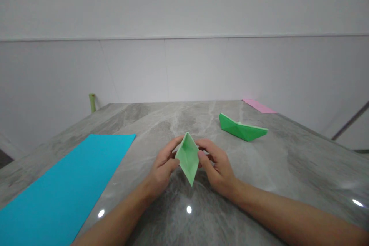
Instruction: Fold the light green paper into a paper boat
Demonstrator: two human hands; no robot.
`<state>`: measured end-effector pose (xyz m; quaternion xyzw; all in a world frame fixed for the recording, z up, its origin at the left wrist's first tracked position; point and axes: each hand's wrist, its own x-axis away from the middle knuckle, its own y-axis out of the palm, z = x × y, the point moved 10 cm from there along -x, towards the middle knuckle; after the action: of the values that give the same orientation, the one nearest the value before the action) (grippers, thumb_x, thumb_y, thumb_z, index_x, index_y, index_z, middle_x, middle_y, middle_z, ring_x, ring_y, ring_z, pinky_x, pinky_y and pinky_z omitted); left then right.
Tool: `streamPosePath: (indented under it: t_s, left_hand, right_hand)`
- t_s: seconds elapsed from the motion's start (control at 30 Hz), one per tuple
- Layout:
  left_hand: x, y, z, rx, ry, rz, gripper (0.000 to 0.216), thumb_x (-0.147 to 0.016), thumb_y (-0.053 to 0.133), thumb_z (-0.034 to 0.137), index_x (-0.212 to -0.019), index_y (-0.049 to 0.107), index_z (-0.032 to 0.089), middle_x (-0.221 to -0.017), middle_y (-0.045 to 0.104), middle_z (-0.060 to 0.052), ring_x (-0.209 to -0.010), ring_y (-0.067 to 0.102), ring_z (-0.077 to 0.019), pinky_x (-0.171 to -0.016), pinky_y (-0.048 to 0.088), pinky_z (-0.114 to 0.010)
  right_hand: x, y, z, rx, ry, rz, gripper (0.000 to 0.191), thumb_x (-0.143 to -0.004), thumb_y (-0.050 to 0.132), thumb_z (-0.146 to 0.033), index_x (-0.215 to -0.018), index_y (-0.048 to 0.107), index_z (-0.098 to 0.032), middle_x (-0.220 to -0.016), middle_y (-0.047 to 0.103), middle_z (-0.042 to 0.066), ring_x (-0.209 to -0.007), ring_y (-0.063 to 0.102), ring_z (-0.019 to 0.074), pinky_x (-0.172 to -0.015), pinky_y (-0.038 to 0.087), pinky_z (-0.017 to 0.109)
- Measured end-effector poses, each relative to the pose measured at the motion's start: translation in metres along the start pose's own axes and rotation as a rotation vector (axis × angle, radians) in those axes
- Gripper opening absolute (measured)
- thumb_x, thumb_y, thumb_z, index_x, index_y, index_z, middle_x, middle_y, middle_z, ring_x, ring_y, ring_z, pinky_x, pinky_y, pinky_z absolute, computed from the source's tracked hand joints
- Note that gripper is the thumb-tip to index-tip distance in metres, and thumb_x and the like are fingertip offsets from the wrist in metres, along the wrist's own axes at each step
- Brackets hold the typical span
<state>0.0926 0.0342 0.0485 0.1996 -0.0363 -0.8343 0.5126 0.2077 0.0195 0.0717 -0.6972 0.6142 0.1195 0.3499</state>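
A light green folded paper (189, 159), diamond-shaped and slightly hollow toward me, is held upright between both hands above the table. My left hand (165, 165) pinches its left corner, thumb in front and fingers behind. On the opposite corner, my right hand (216, 165) grips in the same way, its thumb at the edge. The fingers behind the paper are partly hidden. Beyond my right hand lies a darker green folded paper boat (243, 128), long and pointed at both ends, touched by neither hand.
A large blue sheet (66, 184) lies along the left side of the grey marbled table (161, 123). Near the far right edge is a pink paper (259, 106). A green post-like object (92, 102) stands beyond the far left edge, before a white wall (184, 69).
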Motion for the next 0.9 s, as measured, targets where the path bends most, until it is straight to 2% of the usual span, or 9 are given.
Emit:
streamPosePath:
  t_s: [0.13,0.23,0.33,0.4,0.47,0.63,0.73,0.83,0.9]
  left_hand:
    - [-0.001,-0.006,-0.003,0.124,-0.085,0.12,0.052,-0.069,0.053,0.016,-0.121,0.06,0.013,-0.111,0.066,-0.011,-0.102,0.059,-0.0284,-0.083,0.046,-0.036]
    - [-0.002,-0.009,0.0,0.218,-0.111,0.188,0.05,-0.068,0.051,0.015,-0.116,0.063,0.008,-0.102,0.069,-0.012,-0.097,0.062,-0.0282,-0.084,0.047,-0.039]
    - [-0.003,-0.015,-0.001,0.279,-0.141,0.257,0.047,-0.067,0.049,0.013,-0.109,0.068,0.006,-0.104,0.069,-0.014,-0.096,0.063,-0.0273,-0.086,0.048,-0.039]
    - [-0.003,-0.02,-0.002,0.298,-0.133,0.297,0.043,-0.064,0.048,0.01,-0.1,0.071,0.005,-0.109,0.068,-0.015,-0.1,0.062,-0.0271,-0.089,0.047,-0.038]
    - [-0.004,-0.024,-0.003,0.309,-0.122,0.306,0.04,-0.063,0.048,0.009,-0.093,0.073,0.006,-0.107,0.069,-0.014,-0.101,0.062,-0.0271,-0.091,0.047,-0.038]
    - [-0.003,-0.027,-0.003,0.313,-0.11,0.296,0.04,-0.057,0.049,0.008,-0.087,0.075,0.003,-0.089,0.073,-0.015,-0.094,0.065,-0.0276,-0.092,0.046,-0.039]
    - [-0.003,-0.024,-0.002,0.298,-0.112,0.284,0.033,-0.062,0.054,0.015,-0.084,0.075,0.003,-0.088,0.073,-0.016,-0.089,0.065,-0.0276,-0.082,0.05,-0.036]
    - [-0.002,-0.029,-0.007,0.172,-0.142,0.344,0.019,-0.068,0.068,0.021,-0.081,0.074,0.008,-0.079,0.073,-0.011,-0.071,0.065,-0.0195,-0.066,0.05,-0.029]
    - [-0.001,-0.032,-0.012,0.095,-0.161,0.379,0.021,-0.066,0.075,0.021,-0.084,0.073,0.01,-0.075,0.072,-0.008,-0.063,0.063,-0.0157,-0.06,0.049,-0.026]
  right_hand:
    - [-0.001,0.0,0.005,-0.022,0.021,0.014,0.025,-0.094,0.043,-0.029,-0.112,0.059,-0.025,-0.102,0.061,0.007,-0.088,0.06,0.0185,-0.063,0.054,0.026]
    - [0.0,0.002,0.018,-0.075,0.082,0.016,0.027,-0.096,0.041,-0.032,-0.115,0.059,-0.025,-0.094,0.063,0.006,-0.076,0.06,0.0159,-0.057,0.053,0.025]
    - [0.001,0.007,0.03,-0.147,0.157,-0.007,0.031,-0.096,0.04,-0.035,-0.119,0.058,-0.025,-0.081,0.063,0.003,-0.065,0.06,0.0139,-0.051,0.053,0.024]
    - [0.001,0.011,0.032,-0.199,0.165,-0.031,0.033,-0.096,0.04,-0.035,-0.122,0.058,-0.027,-0.079,0.062,0.002,-0.065,0.059,0.0135,-0.049,0.053,0.023]
    - [0.001,0.013,0.03,-0.246,0.15,-0.048,0.033,-0.095,0.041,-0.034,-0.122,0.059,-0.029,-0.082,0.062,0.001,-0.068,0.059,0.0133,-0.05,0.055,0.023]
    - [0.0,0.01,0.027,-0.283,0.158,-0.01,0.032,-0.093,0.044,-0.032,-0.117,0.064,-0.027,-0.088,0.063,0.002,-0.069,0.059,0.0131,-0.051,0.058,0.024]
    - [0.0,0.005,0.025,-0.275,0.152,0.014,0.031,-0.091,0.045,-0.029,-0.113,0.066,-0.026,-0.089,0.064,0.003,-0.067,0.06,0.0125,-0.05,0.057,0.023]
    - [0.001,0.006,0.02,-0.287,0.115,-0.026,0.031,-0.091,0.045,-0.028,-0.113,0.067,-0.025,-0.097,0.065,0.004,-0.072,0.061,0.0142,-0.055,0.058,0.026]
    - [0.002,0.008,0.018,-0.292,0.101,-0.061,0.03,-0.091,0.046,-0.03,-0.114,0.065,-0.023,-0.105,0.065,0.006,-0.076,0.062,0.0154,-0.058,0.058,0.027]
